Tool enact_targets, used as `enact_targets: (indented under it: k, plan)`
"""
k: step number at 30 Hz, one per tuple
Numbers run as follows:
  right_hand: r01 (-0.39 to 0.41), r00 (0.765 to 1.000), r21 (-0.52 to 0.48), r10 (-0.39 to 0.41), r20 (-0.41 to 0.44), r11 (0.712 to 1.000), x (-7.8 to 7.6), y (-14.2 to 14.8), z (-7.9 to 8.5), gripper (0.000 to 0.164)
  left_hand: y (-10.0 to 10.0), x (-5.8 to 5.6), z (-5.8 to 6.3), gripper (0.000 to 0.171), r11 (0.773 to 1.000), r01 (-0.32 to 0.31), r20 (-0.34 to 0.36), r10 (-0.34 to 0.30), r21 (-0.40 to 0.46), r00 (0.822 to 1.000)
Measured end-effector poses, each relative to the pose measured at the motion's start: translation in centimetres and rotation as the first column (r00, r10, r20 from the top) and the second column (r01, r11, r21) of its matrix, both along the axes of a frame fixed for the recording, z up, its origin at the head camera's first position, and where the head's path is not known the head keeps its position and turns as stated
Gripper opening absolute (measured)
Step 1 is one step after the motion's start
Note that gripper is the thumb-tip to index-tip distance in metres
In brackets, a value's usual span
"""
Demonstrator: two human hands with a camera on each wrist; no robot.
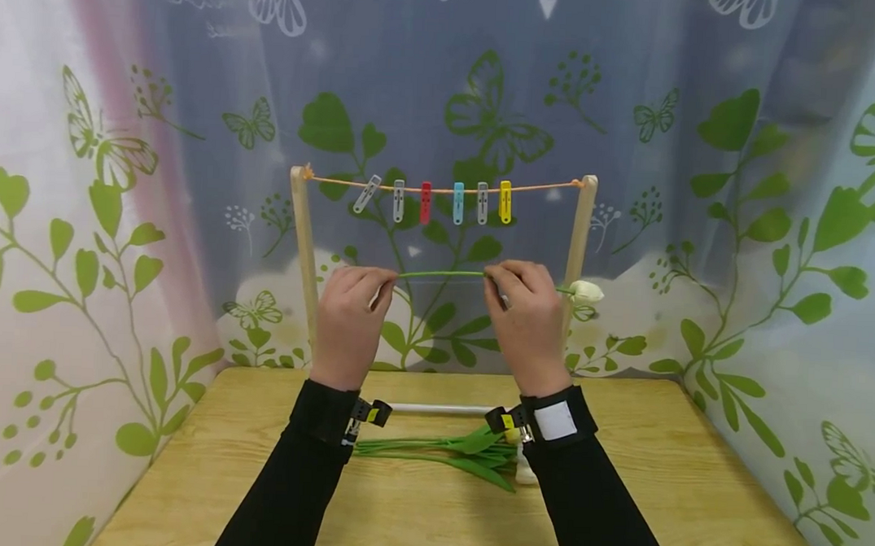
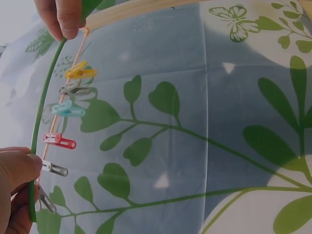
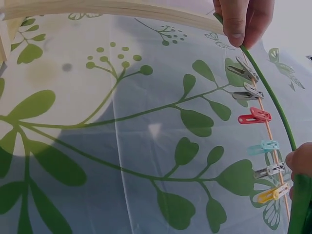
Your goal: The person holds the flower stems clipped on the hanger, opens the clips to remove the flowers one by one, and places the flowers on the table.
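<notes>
A white tulip is held level in front of me, its green stem stretched between both hands. My left hand pinches the stem near its bare end between thumb and fingers. Nearer the bloom, my right hand grips the same stem, with the flower head sticking out to the right. Both wrist views show the stem bowing slightly between the hands. Just above it in the head view hangs an orange cord with several clothespins, among them a red one and a yellow one.
Two wooden posts carry the cord at the back. On the wooden table, more tulips with green stems lie below my forearms, partly hidden by the right one. A pale rod lies behind them. Leaf-patterned curtains surround the table.
</notes>
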State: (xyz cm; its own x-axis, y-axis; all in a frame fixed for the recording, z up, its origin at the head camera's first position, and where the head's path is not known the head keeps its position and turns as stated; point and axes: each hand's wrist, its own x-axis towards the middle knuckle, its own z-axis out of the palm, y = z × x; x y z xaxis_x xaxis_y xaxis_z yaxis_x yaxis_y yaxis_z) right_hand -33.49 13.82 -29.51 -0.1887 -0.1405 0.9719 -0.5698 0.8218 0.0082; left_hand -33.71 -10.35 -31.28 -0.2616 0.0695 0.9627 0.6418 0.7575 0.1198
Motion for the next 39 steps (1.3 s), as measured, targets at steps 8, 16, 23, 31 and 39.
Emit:
enact_targets:
  k: [8,16,23,31,39]
  plan:
    - [-0.010,1.000,-0.026,0.010,0.010,1.000,-0.2,-0.2,-0.9,0.013,-0.1,0.1,-0.2,0.017,1.000,-0.007,0.018,0.007,-0.002,1.000]
    - [-0.017,1.000,-0.057,0.017,-0.001,0.998,-0.1,-0.4,-0.8,0.013,-0.2,0.1,-0.3,0.017,1.000,0.013,0.001,-0.013,0.000,1.000]
    - [-0.036,0.999,-0.048,0.037,0.010,0.998,-0.1,-1.0,-1.3,0.012,-0.7,0.1,-1.1,0.014,1.000,-0.009,-0.052,0.010,0.007,0.999]
    - [-0.034,0.999,-0.031,0.035,0.036,0.999,0.0,-1.3,-3.2,0.011,-1.0,0.0,-3.0,0.012,1.000,0.009,-0.054,-0.008,0.015,0.999]
    - [-0.030,0.999,-0.022,0.031,0.041,0.999,0.2,-1.4,-4.8,0.011,-1.2,0.1,-4.7,0.010,1.000,0.003,-0.034,-0.003,0.007,0.999]
